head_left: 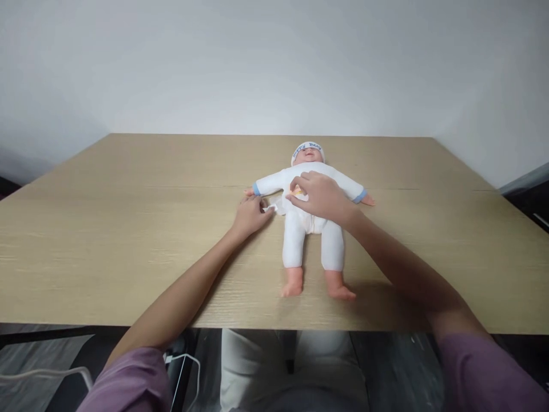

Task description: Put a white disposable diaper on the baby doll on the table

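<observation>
A baby doll (292, 243) in a white suit with blue cuffs lies on its back, feet towards me. Around its hips is a white diaper (316, 224), its side wing (278, 205) spread out onto the table at the left. My left hand (252, 216) rests on the table beside the doll's arm, thumb and fingers closed on the end of that wing. Over the doll's belly, my right hand (319, 194) has its thumb and forefinger curled towards each other near a small yellow-orange print. Whatever its fingertips hold is too small to make out.
The doll lies on a wooden table (128, 240) with a seam running across it. A headband (307, 147) with blue lettering circles the doll's head. A pale wall (257, 68) stands behind the table. White cables (195, 360) hang below the front edge at the left.
</observation>
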Demonstrator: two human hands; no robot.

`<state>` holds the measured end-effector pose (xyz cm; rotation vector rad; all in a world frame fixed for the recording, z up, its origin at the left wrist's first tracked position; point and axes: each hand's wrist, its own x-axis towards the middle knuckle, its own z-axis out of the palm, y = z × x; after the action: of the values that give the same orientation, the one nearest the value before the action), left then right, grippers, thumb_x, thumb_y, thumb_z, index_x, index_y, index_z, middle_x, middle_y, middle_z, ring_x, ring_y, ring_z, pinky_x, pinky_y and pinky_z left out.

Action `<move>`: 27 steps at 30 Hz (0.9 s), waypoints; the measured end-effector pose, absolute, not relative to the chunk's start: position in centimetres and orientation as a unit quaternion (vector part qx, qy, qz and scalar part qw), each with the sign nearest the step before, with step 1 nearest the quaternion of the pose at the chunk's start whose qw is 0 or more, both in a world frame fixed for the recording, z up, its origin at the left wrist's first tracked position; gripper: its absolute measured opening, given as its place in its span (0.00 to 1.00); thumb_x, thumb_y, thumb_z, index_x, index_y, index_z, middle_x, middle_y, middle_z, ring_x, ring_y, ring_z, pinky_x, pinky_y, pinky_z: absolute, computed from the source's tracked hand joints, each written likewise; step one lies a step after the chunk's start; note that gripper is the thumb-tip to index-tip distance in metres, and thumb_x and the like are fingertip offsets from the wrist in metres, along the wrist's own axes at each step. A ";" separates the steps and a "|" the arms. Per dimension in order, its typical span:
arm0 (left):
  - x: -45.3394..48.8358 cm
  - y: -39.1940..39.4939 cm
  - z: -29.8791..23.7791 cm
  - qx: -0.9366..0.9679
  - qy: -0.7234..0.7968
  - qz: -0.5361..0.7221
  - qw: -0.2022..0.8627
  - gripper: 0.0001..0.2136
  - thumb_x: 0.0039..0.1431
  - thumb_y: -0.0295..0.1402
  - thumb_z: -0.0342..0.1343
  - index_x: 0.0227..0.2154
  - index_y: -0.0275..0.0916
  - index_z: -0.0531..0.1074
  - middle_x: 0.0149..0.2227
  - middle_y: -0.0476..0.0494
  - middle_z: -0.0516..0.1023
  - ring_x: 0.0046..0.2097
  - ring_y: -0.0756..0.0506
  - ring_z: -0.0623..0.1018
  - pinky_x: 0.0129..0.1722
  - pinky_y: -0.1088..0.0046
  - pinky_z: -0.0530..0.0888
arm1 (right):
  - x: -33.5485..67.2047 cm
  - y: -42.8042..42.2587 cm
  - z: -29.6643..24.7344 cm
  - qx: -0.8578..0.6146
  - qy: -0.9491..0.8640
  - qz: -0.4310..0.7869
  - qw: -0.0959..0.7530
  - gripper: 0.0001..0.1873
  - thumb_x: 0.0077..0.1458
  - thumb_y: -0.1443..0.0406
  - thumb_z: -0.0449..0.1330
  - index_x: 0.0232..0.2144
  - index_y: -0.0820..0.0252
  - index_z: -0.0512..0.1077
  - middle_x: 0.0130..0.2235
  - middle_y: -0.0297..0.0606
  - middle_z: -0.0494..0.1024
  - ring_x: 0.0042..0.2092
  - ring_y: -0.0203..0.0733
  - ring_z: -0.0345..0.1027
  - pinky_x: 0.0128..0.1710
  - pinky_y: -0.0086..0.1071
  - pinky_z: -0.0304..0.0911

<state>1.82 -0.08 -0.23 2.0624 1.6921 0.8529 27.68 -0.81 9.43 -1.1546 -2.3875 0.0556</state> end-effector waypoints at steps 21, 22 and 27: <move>8.7 3.1 2.8 0.687 0.385 0.447 0.424 0.28 0.75 0.64 0.42 0.39 0.44 0.70 0.38 0.43 0.76 0.42 0.41 0.76 0.48 0.59 0.77 | 28.7 2.1 9.4 -0.434 -0.845 0.227 0.217 0.24 0.75 0.60 0.54 0.68 0.57 0.71 0.42 0.38 0.83 0.42 0.50 0.77 0.46 0.40 0.67; 8.2 3.4 2.3 0.678 0.389 0.459 0.422 0.28 0.74 0.66 0.44 0.43 0.45 0.69 0.40 0.44 0.75 0.42 0.42 0.75 0.47 0.61 0.77 | 28.8 2.3 9.3 -0.433 -0.843 0.234 0.217 0.24 0.75 0.61 0.53 0.68 0.56 0.71 0.41 0.38 0.83 0.42 0.49 0.76 0.45 0.39 0.66; 7.0 3.9 0.3 0.680 0.388 0.475 0.402 0.29 0.64 0.65 0.64 0.50 0.44 0.69 0.44 0.45 0.73 0.40 0.45 0.72 0.42 0.67 0.72 | 28.6 2.3 9.0 -0.438 -0.833 0.238 0.241 0.25 0.72 0.64 0.56 0.68 0.58 0.70 0.34 0.32 0.78 0.40 0.47 0.73 0.43 0.37 0.62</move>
<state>7.00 3.95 0.32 1.7189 0.9808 1.2006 28.65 2.31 8.96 -1.1989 -2.2773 0.6499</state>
